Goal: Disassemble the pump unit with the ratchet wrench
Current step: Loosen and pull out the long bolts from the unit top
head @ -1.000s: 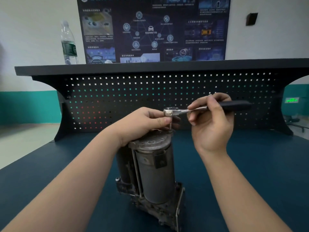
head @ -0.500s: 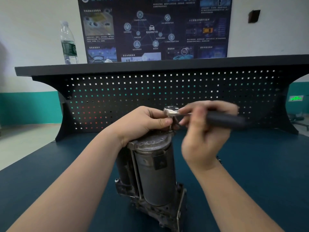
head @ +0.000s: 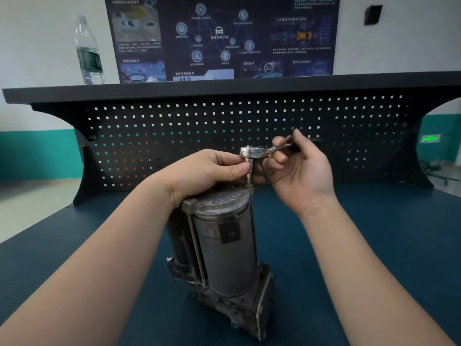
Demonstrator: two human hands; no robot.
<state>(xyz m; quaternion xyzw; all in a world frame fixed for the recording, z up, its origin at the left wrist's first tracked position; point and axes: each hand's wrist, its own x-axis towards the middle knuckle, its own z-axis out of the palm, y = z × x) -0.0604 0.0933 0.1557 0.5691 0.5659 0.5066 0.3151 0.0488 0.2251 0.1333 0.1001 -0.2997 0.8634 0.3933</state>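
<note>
A dark blue surface (head: 374,233) runs back to a black perforated panel (head: 174,126) with small square holes; a black shelf (head: 224,87) tops it; a clear plastic water bottle (head: 88,51) stands upright at the shelf's left end; a dark poster (head: 224,33) hangs on the wall behind; a green lit sign (head: 430,139) glows at far right.

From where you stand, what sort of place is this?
Probably a vehicle-technology training workshop: a workbench with a pegboard back panel, a worn pump unit standing on it, and a connected-car poster on the wall.
</note>
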